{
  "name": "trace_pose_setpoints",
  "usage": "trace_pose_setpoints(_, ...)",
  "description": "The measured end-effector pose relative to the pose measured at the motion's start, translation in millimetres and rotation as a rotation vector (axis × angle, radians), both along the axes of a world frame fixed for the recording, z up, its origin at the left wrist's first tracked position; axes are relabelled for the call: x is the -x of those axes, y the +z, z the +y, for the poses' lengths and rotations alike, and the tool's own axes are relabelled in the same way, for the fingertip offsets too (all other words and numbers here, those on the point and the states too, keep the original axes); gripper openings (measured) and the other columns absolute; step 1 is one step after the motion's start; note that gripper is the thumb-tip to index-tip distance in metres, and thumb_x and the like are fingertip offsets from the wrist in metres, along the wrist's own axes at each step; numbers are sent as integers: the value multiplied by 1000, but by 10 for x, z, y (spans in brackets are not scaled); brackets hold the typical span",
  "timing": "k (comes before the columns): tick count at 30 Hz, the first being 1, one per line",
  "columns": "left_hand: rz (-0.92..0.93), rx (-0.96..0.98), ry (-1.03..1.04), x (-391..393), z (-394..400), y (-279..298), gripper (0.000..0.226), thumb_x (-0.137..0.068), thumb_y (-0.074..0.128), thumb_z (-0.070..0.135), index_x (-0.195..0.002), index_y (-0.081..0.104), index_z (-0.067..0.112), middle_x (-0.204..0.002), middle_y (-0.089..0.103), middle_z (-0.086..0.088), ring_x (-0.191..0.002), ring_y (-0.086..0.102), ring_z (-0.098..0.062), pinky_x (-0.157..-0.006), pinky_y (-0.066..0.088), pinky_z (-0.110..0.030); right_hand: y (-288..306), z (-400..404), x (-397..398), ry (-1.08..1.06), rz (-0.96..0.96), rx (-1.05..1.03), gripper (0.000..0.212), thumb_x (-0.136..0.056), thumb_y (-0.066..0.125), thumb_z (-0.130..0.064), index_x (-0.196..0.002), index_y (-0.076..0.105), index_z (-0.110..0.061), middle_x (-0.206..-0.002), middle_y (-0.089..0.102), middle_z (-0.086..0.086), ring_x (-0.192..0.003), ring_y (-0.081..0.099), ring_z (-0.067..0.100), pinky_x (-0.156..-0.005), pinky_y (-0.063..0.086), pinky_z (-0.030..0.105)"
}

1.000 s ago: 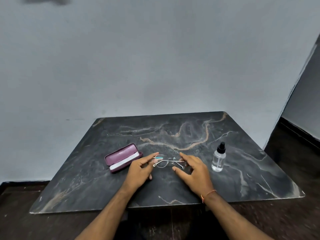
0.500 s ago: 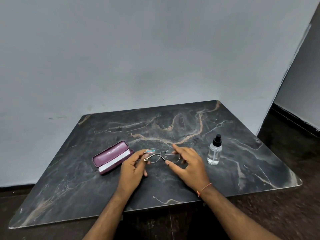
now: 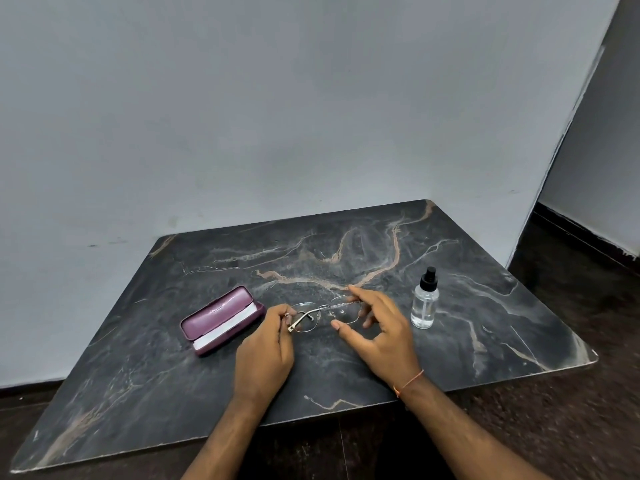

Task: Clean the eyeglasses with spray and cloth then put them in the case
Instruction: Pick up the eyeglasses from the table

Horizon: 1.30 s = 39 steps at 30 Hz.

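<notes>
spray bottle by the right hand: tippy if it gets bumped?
Probably. The spray bottle stands upright, tall and narrow with a black cap on top, so a sideways knock could topple it. The clear, smooth body may be slippery. Once down, it would likely roll.

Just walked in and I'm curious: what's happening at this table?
A person holds a pair of eyeglasses over a dark marble table, the left hand pinching one end and the right hand at the other. An open purple case with a white cloth inside lies to the left. A spray bottle stands untouched on the right.
</notes>
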<state>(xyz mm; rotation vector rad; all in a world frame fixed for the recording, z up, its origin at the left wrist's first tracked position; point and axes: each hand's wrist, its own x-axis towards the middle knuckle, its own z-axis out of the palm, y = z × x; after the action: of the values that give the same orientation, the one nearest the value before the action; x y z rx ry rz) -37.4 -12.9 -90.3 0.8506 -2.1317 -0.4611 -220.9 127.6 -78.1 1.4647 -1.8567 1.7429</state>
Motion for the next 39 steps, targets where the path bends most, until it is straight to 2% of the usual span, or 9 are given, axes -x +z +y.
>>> trace_pose_setpoints(4,-43,40,-5,-16,56,46,19,-111,35,44,-113,53,39,-74,67,16,-63,68,-15,-60,53,-38,-2,12,-5,10,-28,4,69,-87,90,-39,-146,56,-48,-124,67,-22,-91,65,17,-74,58,31)
trace_pose_setpoints(7,-51,74,-16,-8,95,79,23,-112,33,46,-109,54,38,-70,60,17,-59,63,-16,-57,51,-38,-16,7,7,18,-54,4,67,-87,89,-38,-147,58,-42,-125,67,-19,-90,65,19,-74,58,34)
trace_pose_setpoints(10,-61,113,-8,-7,98,87,25,-112,33,45,-110,56,37,-75,68,15,-60,64,-16,-55,48,-35,-36,11,13,37,-84,1,69,-87,90,-40,-148,59,-35,-125,66,-17,-89,65,20,-74,59,35)
trace_pose_setpoints(16,-60,89,-33,1,93,69,24,-111,33,44,-110,57,39,-76,67,19,-60,63,-13,-56,47,-34,-36,-17,12,82,-213,-26,81,-78,96,-37,-149,57,-42,-113,65,-15,-80,61,15,-76,54,17)
trace_pose_setpoints(20,-72,104,-27,11,104,66,25,-113,32,46,-107,55,39,-72,59,21,-57,58,-11,-54,47,-34,-42,-25,27,158,-387,5,62,-78,92,-41,-134,66,-47,-98,73,-6,-74,60,16,-76,57,24)
trace_pose_setpoints(25,-99,103,-36,25,91,51,29,-114,31,49,-106,57,39,-76,65,18,-60,61,-12,-57,53,-37,-43,-38,57,244,-540,10,48,-76,93,-38,-120,74,-42,-94,78,-1,-73,59,6,-73,54,18)
trace_pose_setpoints(31,-115,103,-51,22,82,28,29,-113,31,50,-104,56,39,-79,66,17,-61,61,-12,-59,54,-40,-35,-28,72,216,-598,19,23,-84,88,-39,-106,80,-37,-96,82,0,-88,76,21,-86,62,41)
trace_pose_setpoints(34,-106,80,-59,15,85,32,32,-113,27,56,-108,55,41,-78,65,20,-63,64,-11,-60,54,-38,-44,-21,73,161,-583,30,18,-94,84,-25,-107,82,-37,-97,84,1,-93,78,33,-88,63,49)
trace_pose_setpoints(39,7,-19,-149,-24,59,41,32,-113,29,59,-105,53,40,-86,67,14,-69,65,-10,-65,54,-37,-36,-12,52,114,-530,56,35,-100,76,-11,-117,81,-40,-94,85,-5,-88,81,13,-81,62,23)
